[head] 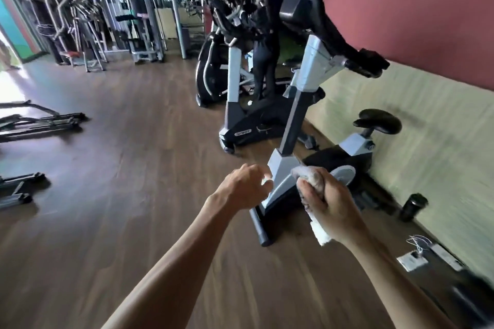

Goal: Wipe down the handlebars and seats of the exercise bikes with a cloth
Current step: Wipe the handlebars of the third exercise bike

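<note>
A grey and black exercise bike [296, 120] stands by the right wall. Its black handlebars [358, 59] and console sit high at the upper right, and its black seat [378, 121] lies lower, near the wall. My right hand [328, 200] grips a bunched white cloth [319, 235] in front of the bike's base. My left hand [247, 184] hovers just left of it with fingers curled; whether it pinches a corner of the cloth is unclear. Both hands are well below the handlebars and apart from the seat.
A second exercise bike [235, 104] stands behind the first, with a person in dark clothes [263, 61] beyond it. A dark bottle [413, 207] sits on the floor by the wall. Weight machines [139, 16] line the back. Frames [37, 121] lie on the wooden floor at left.
</note>
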A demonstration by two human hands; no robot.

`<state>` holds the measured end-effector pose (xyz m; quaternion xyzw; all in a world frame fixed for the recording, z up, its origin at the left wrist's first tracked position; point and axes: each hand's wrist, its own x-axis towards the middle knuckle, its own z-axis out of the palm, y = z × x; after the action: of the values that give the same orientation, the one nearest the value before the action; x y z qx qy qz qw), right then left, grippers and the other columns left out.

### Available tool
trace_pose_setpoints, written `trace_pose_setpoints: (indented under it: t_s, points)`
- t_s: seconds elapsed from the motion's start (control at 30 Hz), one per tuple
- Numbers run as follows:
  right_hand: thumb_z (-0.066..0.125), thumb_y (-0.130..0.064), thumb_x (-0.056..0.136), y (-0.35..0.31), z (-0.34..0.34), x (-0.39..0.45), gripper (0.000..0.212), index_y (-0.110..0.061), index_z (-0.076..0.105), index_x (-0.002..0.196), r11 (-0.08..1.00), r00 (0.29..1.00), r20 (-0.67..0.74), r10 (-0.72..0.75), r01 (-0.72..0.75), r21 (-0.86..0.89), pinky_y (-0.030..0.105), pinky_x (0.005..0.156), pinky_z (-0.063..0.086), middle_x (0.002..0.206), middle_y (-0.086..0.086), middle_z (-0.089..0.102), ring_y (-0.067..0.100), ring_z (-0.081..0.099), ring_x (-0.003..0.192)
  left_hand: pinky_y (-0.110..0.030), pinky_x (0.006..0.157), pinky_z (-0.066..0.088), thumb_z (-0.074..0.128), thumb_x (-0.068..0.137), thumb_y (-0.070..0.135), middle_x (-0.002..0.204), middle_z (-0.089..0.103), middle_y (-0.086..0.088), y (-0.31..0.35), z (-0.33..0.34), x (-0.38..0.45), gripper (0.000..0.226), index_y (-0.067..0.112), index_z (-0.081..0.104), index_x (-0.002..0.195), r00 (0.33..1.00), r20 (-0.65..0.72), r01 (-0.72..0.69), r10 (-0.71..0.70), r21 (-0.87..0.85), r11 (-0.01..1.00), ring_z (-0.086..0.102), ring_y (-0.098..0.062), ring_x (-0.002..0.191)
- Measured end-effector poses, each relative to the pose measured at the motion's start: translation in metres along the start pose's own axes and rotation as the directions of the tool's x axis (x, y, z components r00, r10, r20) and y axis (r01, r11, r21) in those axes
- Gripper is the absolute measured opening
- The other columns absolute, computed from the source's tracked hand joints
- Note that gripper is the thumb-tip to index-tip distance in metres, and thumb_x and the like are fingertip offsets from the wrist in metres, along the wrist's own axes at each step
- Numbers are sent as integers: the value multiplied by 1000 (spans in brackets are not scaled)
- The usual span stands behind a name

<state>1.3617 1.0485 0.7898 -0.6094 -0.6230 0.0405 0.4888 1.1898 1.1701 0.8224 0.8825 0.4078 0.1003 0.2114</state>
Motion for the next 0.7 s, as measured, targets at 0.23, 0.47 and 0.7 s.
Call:
trace_pose_setpoints:
  t_s: [0.23, 0.47, 0.7]
  points:
    - [39, -66, 100, 36, 6, 35, 57, -19, 66, 120, 946, 960, -245, 135, -198, -255, 45, 90, 53, 111, -10, 70, 14, 67, 106, -34, 87, 55, 53, 101, 30, 117, 68, -1, -7, 0, 110, 23, 23, 70, 114, 955, 171, -231, 242, -77, 970, 66, -20, 99]
    - [33, -71, 100, 61, -18, 47, 66, -19, 64, 124, 807, 913, -354, 202, -360, -468, 32, 89, 46, 108, -12, 67, 18, 66, 102, -36, 89, 53, 49, 106, 38, 106, 74, -11, 52, 15, 175, 40, 8, 75, 107, 838, 297, -375, 459, -299, 878, 68, -28, 102]
    - [48, -75, 90, 117, -65, 72, 92, -16, 21, 156, 646, 892, -427, 148, -414, -641, 39, 101, 45, 130, 10, 63, 22, 57, 112, -37, 86, 58, 65, 89, 56, 86, 76, -9, 135, 42, 240, 47, 10, 76, 88, 581, 553, -11, 597, -728, 686, 73, -24, 82]
